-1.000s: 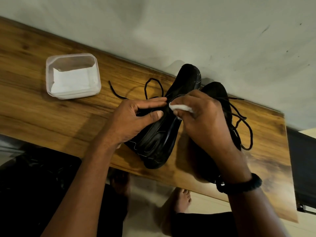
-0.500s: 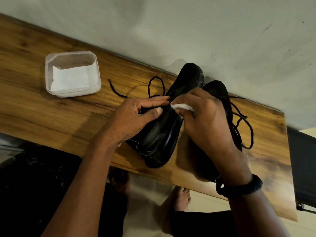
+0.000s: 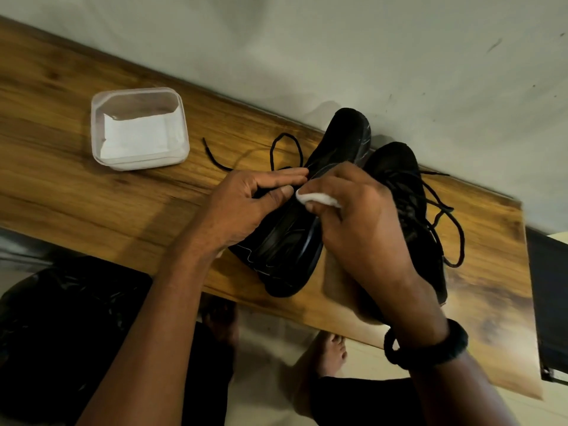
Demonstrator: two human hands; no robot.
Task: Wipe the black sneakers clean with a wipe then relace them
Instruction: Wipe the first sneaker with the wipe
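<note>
Two black sneakers lie on the wooden shelf [image 3: 76,195]. The left sneaker [image 3: 295,241] is tipped on its side, sole edge towards me, and my left hand [image 3: 246,207] grips its upper side. My right hand [image 3: 359,219] pinches a small white wipe [image 3: 316,198] and presses it against that sneaker's side. The right sneaker [image 3: 402,179] stands behind my right hand, largely hidden, its loose black laces [image 3: 445,229] spilling to the right. Another lace [image 3: 276,155] loops out on the wood to the left.
A clear plastic tub [image 3: 138,96] holding white wipes sits on the shelf to the left. A pale wall [image 3: 338,56] runs right behind the shoes. The shelf's front edge crosses below my wrists; the bare feet [image 3: 329,355] of the person show beneath it.
My right hand has rubbed the wipe slightly along the left sneaker's side. The view has shifted a little; my left hand keeps the same hold.
</note>
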